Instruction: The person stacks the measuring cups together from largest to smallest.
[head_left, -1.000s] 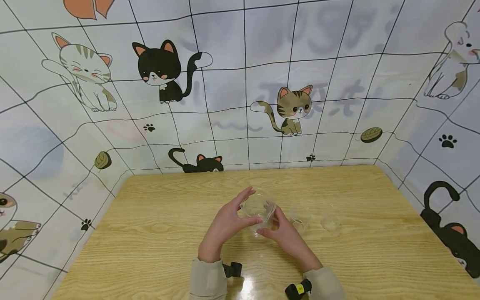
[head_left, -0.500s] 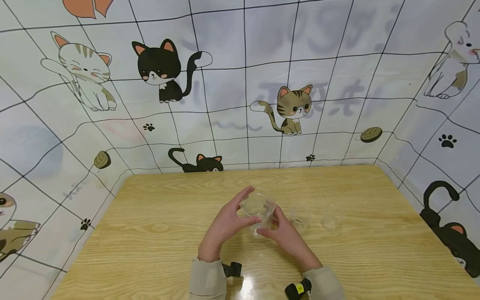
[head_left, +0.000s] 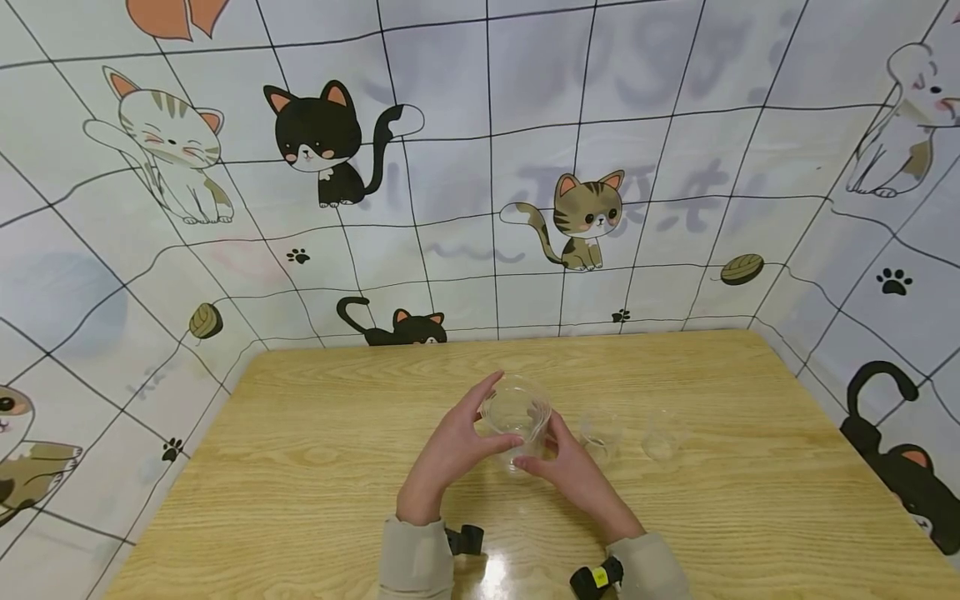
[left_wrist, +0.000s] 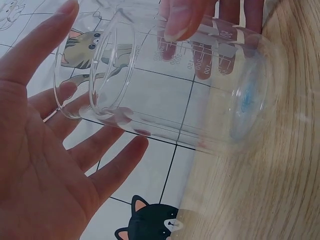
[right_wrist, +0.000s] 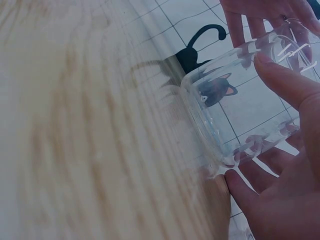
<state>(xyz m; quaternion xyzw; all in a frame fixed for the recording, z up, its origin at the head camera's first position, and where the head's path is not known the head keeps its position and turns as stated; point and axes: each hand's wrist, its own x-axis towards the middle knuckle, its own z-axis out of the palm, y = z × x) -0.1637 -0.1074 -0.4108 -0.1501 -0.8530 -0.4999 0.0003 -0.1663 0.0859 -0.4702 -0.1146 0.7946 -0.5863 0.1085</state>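
Note:
Both hands hold a clear beaker [head_left: 521, 417] upright in the middle of the table. White graduation marks show on its wall in the left wrist view, where a second clear rim [left_wrist: 92, 75] appears around its mouth. My left hand [head_left: 457, 437] grips the upper part, thumb on the near side and fingers around the back. Lower on the right side, my right hand [head_left: 566, 465] grips the wall; the right wrist view shows its thumb [right_wrist: 282, 82] across the glass. The beaker's base [right_wrist: 202, 127] is at the tabletop.
Two more clear vessels stand right of the hands: one [head_left: 597, 440] close to the right fingers, another [head_left: 660, 444] farther right. The wooden table [head_left: 300, 467] meets a cat-printed cloth [head_left: 450, 192] at the back and sides. Each wrist wears a black camera [head_left: 467, 539].

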